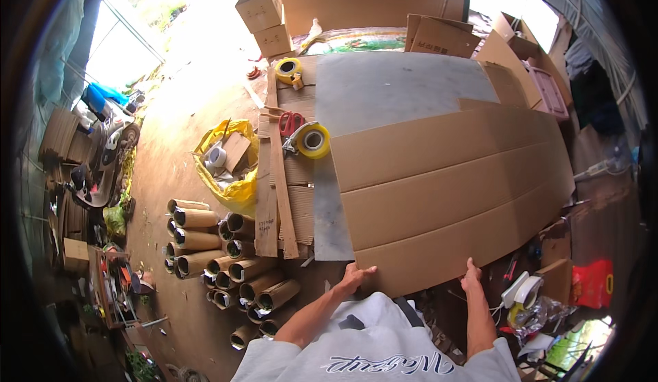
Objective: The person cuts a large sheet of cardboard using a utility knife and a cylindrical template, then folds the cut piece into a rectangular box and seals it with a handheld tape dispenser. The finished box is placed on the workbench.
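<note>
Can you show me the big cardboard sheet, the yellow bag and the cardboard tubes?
Cardboard sheet [449, 195]: head view, its middle panel.
Yellow bag [236, 194]: head view, its lower wall.
Cardboard tubes [196, 237]: head view, one tube's side.

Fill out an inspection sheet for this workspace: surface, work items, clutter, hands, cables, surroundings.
Surface: flat grey tabletop, partly covered.
Work items: large brown creased cardboard sheet across the tabletop.
Clutter: round yellow tape roll and red-handled scissors, left of the sheet.
Hands: left hand at the sheet's near-left corner, right hand at its near edge; fingers partly hidden, grip unclear.
Cables: thin white cord, lower right; connection unclear.
Surroundings: stacked brown cardboard tubes and yellow plastic bag of scraps, left.
</note>
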Action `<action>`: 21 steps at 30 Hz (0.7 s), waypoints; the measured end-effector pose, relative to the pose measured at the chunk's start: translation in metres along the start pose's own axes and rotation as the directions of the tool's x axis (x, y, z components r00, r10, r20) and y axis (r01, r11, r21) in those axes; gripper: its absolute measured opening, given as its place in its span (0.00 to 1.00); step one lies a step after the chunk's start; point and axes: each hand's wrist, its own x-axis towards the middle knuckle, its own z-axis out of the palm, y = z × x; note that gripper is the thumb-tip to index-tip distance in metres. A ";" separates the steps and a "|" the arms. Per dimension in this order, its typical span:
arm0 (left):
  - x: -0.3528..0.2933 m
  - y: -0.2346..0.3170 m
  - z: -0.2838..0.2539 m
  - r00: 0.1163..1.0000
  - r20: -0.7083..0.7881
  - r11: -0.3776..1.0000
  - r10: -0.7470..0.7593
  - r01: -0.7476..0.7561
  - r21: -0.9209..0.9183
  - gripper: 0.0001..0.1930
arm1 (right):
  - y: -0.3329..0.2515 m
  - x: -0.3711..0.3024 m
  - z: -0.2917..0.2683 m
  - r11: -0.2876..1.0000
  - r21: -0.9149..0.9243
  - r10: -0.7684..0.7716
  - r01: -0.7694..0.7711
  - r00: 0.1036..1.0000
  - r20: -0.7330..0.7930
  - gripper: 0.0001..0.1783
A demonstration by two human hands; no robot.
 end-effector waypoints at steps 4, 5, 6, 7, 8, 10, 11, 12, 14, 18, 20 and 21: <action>-0.014 0.004 0.001 0.996 -0.054 0.991 -0.078 0.083 0.101 0.24 | -0.005 -0.003 -0.002 1.000 0.011 0.005 -0.006 0.994 0.109 0.13; -0.014 0.005 -0.004 0.984 -0.172 0.977 -0.037 0.072 0.203 0.24 | -0.007 -0.003 -0.006 1.000 -0.022 -0.003 0.006 0.991 0.132 0.13; -0.012 0.011 -0.011 0.958 -0.285 0.951 0.018 0.071 0.300 0.24 | -0.014 -0.017 0.001 1.000 -0.016 -0.004 0.005 0.994 0.113 0.16; -0.005 0.022 -0.018 0.923 -0.374 0.914 0.087 0.076 0.398 0.24 | -0.022 -0.018 -0.002 1.000 -0.019 -0.019 0.022 0.991 0.129 0.16; 0.024 0.024 -0.046 0.864 -0.476 0.936 0.163 0.016 0.351 0.26 | -0.022 -0.022 0.000 0.999 -0.024 -0.027 0.031 0.987 0.159 0.16; 0.066 0.090 -0.078 0.766 -0.588 0.961 0.261 -0.146 0.236 0.34 | -0.019 -0.026 -0.007 0.999 -0.032 -0.023 0.029 0.984 0.177 0.17; 0.105 0.098 -0.120 0.640 -0.640 0.893 0.426 -0.186 0.409 0.43 | -0.022 -0.025 0.002 0.998 -0.052 -0.011 0.022 0.978 0.209 0.18; 0.118 0.144 -0.115 0.452 -0.594 0.704 0.666 -0.118 0.700 0.55 | -0.021 -0.025 -0.005 0.999 -0.052 -0.007 0.017 0.980 0.199 0.19; 0.143 0.222 -0.136 0.427 -0.550 0.650 0.718 -0.130 0.749 0.68 | -0.027 -0.030 -0.011 0.995 -0.075 -0.040 0.060 0.968 0.247 0.20; 0.188 0.292 -0.182 0.372 -0.254 0.340 0.893 -0.184 0.922 0.71 | -0.024 -0.032 -0.012 0.996 -0.027 -0.078 0.090 0.949 0.306 0.20; 0.201 0.299 -0.174 0.405 -0.256 0.323 0.878 -0.105 0.941 0.69 | -0.023 -0.033 -0.009 0.997 -0.019 -0.067 0.073 0.969 0.236 0.20; 0.206 0.302 -0.168 0.424 -0.254 0.311 0.869 -0.070 0.948 0.68 | -0.026 -0.040 -0.006 0.998 -0.012 -0.063 0.066 0.978 0.197 0.20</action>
